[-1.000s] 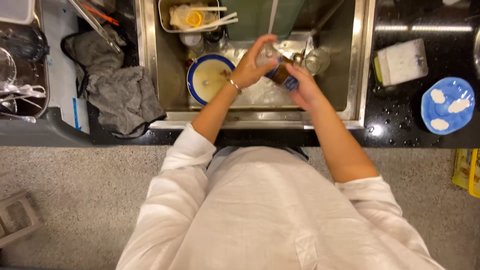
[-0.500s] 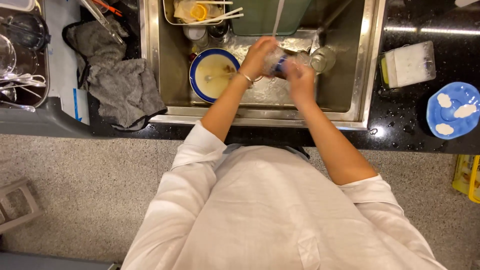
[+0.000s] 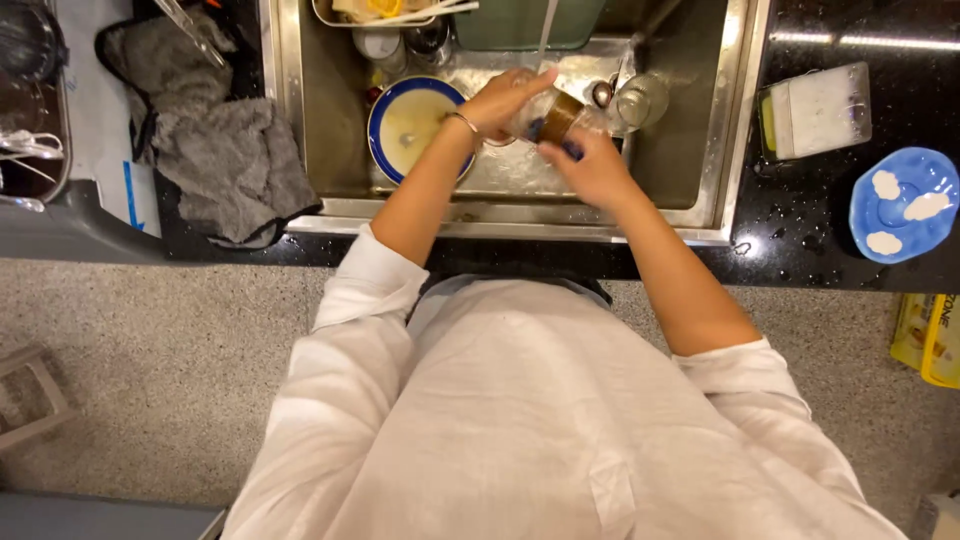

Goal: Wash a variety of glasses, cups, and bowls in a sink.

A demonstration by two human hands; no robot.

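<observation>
- Over the middle of the sink (image 3: 300, 120), the left hand (image 3: 500, 100) is wrapping its fingers (image 3: 528, 80) around a clear glass jar (image 3: 545, 115), clenched on its far side.
- Just right of it, the right hand (image 3: 590, 170) is pressing a blue sponge (image 3: 570, 150) against the jar, fingers closed around it.
- Compared with a moment earlier, both hands are sitting slightly farther right, with the jar tilted under the thin water stream (image 3: 545, 30); scrubbing appears to be continuing.
- Left of the hands, a blue-rimmed bowl (image 3: 410, 125) is lying in the basin; a grey cloth (image 3: 225, 150) is resting on the table farther left.

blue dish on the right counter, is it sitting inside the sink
No, the blue dish lies on the black counter to the right of the sink, outside its steel rim, away from both hands.
</observation>
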